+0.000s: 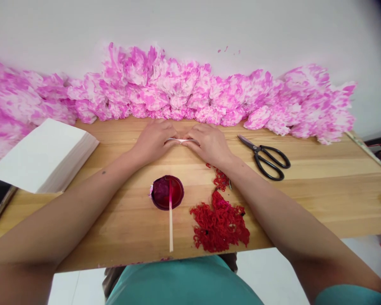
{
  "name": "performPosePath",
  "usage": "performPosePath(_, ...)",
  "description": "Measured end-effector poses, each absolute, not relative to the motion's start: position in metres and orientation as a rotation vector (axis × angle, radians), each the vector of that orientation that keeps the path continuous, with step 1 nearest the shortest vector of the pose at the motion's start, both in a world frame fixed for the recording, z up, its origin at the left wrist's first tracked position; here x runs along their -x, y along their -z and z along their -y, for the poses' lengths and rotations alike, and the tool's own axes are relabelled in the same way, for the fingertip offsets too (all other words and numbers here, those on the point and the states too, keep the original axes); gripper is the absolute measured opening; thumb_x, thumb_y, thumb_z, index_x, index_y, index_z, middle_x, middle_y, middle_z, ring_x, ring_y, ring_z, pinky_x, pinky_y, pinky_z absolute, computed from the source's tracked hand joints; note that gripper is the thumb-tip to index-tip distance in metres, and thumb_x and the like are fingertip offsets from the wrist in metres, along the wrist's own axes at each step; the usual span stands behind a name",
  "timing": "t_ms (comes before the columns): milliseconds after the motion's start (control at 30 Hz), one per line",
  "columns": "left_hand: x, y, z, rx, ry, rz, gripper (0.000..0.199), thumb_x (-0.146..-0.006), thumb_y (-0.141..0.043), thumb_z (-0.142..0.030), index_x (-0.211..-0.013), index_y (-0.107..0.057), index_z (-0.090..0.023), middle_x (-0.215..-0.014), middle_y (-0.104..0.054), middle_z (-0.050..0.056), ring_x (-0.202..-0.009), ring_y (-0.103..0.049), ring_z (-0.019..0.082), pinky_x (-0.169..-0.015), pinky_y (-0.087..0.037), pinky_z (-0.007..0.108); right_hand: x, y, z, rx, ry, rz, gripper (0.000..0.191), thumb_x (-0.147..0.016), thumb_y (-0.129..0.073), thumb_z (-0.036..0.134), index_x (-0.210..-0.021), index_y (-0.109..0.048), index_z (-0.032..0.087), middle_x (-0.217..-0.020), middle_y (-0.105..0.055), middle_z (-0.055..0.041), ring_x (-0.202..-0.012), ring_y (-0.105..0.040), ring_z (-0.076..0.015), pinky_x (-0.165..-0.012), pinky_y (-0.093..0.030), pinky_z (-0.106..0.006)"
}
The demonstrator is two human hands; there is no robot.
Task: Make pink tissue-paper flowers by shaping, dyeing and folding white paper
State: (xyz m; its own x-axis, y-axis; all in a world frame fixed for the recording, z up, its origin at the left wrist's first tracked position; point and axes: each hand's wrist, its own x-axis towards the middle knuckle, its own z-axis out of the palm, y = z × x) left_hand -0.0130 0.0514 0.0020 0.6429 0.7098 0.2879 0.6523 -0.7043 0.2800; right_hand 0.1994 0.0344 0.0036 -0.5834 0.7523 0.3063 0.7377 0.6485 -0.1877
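Observation:
Near the far side of the wooden table, my left hand (155, 137) and my right hand (209, 143) are close together, fingers closed. Between them they pinch a narrow white paper strip (180, 140), mostly covered by the fingers. Closer to my body stands a small cup of dark red-purple dye (160, 192). A pale stick (170, 228) with a pink-stained end lies across its rim. Tangled red yarn (220, 224) is piled right of the cup, with a smaller clump (221, 180) beside my right forearm.
A thick stack of white paper (44, 148) lies at the left table edge. Black-handled scissors (265, 159) rest right of my right hand. Crumpled pink-and-white paper flowers (178, 89) line the back of the table against the wall.

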Motion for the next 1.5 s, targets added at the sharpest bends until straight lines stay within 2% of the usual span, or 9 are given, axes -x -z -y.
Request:
performPosePath(367,0.008,-0.006,-0.049,-2.725,-0.491,-1.11,0.026,-0.093,-0.05,-0.035,-0.087,-0.067,-0.016,-0.09,-0.067,0.009,-0.09,-0.058,0.025,-0.083,-0.041,0.039,-0.195,-0.007,-0.033,1.182,-0.049,2.565,0.023,-0.096,-0.052,0.033,-0.087,-0.065,0.017,-0.089,-0.068,-0.0083,-0.085,-0.057,-0.0232,-0.079,-0.034,-0.035)
performPosePath(633,0.02,-0.007,-0.058,-2.671,-0.555,-1.258,0.03,-0.091,-0.055,-0.043,-0.085,-0.069,-0.017,-0.084,-0.067,0.007,-0.081,-0.057,0.022,-0.073,-0.04,0.035,-0.197,-0.006,-0.035,1.233,-0.061,2.545,0.022,-0.096,-0.054,0.035,-0.095,-0.066,0.017,-0.095,-0.068,-0.0092,-0.09,-0.058,-0.0241,-0.079,-0.034,-0.035)
performPosePath(833,0.017,-0.006,-0.052,-2.72,-0.539,-1.212,0.032,-0.093,-0.053,-0.044,-0.084,-0.068,-0.017,-0.085,-0.067,0.008,-0.086,-0.057,0.024,-0.076,-0.04,0.036,-0.193,-0.008,-0.031,1.194,-0.024,2.562,0.027,-0.097,-0.051,0.04,-0.098,-0.067,0.017,-0.098,-0.068,-0.0094,-0.095,-0.058,-0.0254,-0.083,-0.035,-0.036)
performPosePath(1000,0.013,-0.004,-0.049,-2.741,-0.518,-1.16,0.031,-0.093,-0.051,-0.043,-0.082,-0.065,-0.017,-0.083,-0.066,0.008,-0.085,-0.057,0.023,-0.077,-0.04,0.036,-0.191,-0.01,-0.029,1.187,-0.023,2.592,0.031,-0.1,-0.044,0.037,-0.093,-0.067,0.017,-0.094,-0.068,-0.0101,-0.09,-0.057,-0.0248,-0.082,-0.035,-0.037)
performPosePath(1200,0.01,-0.004,-0.053,-2.711,-0.498,-1.151,0.032,-0.092,-0.053,-0.045,-0.08,-0.063,-0.017,-0.084,-0.066,0.008,-0.085,-0.057,0.024,-0.078,-0.04,0.037,-0.195,-0.007,-0.034,1.185,-0.032,2.592,0.024,-0.097,-0.05,0.036,-0.089,-0.065,0.018,-0.09,-0.066,-0.0083,-0.086,-0.055,-0.0232,-0.08,-0.034,-0.035)
performPosePath(1300,0.013,-0.006,-0.055,-2.702,-0.479,-1.18,0.028,-0.092,-0.054,-0.041,-0.081,-0.064,-0.017,-0.084,-0.066,0.007,-0.084,-0.057,0.023,-0.077,-0.04,0.036,-0.198,-0.004,-0.036,1.194,-0.07,2.538,0.025,-0.095,-0.053,0.04,-0.087,-0.065,0.019,-0.089,-0.066,-0.0068,-0.084,-0.056,-0.0222,-0.078,-0.034,-0.034)
performPosePath(1500,0.021,-0.007,-0.056,-2.628,-0.538,-1.318,0.024,-0.09,-0.057,-0.038,-0.082,-0.067,-0.017,-0.08,-0.064,0.006,-0.081,-0.056,0.022,-0.074,-0.04,0.035,-0.201,-0.006,-0.034,1.258,-0.123,2.488,0.022,-0.095,-0.055,0.038,-0.094,-0.066,0.018,-0.091,-0.067,-0.0078,-0.085,-0.057,-0.0229,-0.075,-0.035,-0.033)
